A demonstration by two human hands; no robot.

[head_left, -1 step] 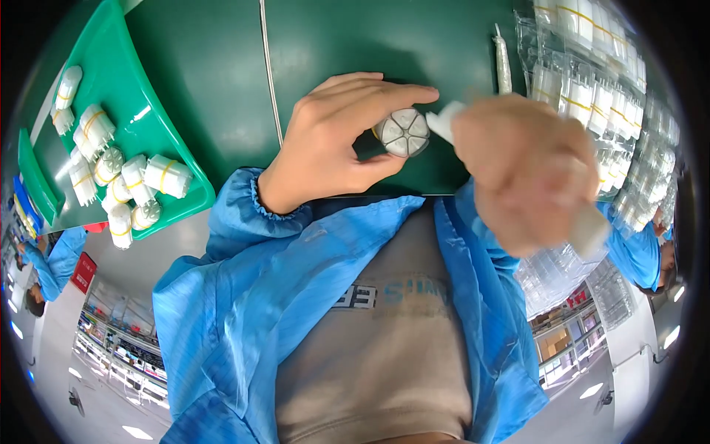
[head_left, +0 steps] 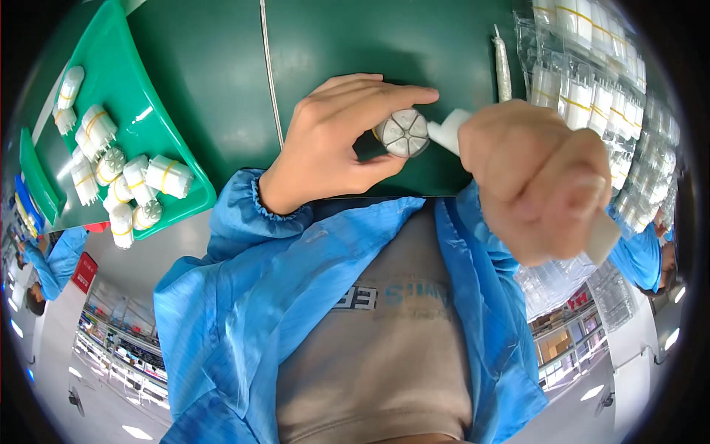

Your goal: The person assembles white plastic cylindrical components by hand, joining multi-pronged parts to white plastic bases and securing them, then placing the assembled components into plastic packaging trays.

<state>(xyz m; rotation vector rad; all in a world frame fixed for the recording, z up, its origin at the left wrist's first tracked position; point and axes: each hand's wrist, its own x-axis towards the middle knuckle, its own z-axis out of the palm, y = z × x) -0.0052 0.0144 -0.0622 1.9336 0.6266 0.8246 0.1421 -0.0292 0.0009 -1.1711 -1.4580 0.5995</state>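
My left hand (head_left: 336, 133) is closed around a round bundle (head_left: 405, 133) of white pieces. Its end faces up and shows several wedge-shaped segments, with a bit of yellow band at the side. Thumb and forefinger hold it from either side, against the green table. To its right, my right hand (head_left: 536, 174) makes a fist around a white tool (head_left: 448, 132). The tool's angled tip points at the bundle, close to its right edge; whether they touch I cannot tell. Its other end sticks out below the fist, and the middle is hidden by my fingers.
At left, a green tray (head_left: 166, 122) holds several white bundles (head_left: 96, 129) with yellow bands. Clear plastic packs (head_left: 584, 103) of similar bundles are stacked at right. A thin whitish tube (head_left: 503, 70) lies beside them. A cord (head_left: 268, 66) crosses the green table (head_left: 200, 52). Blue-sleeved people are at both sides.
My right hand with the white tool has shifted a little to the right and down. The left hand and the bundle stay in place.
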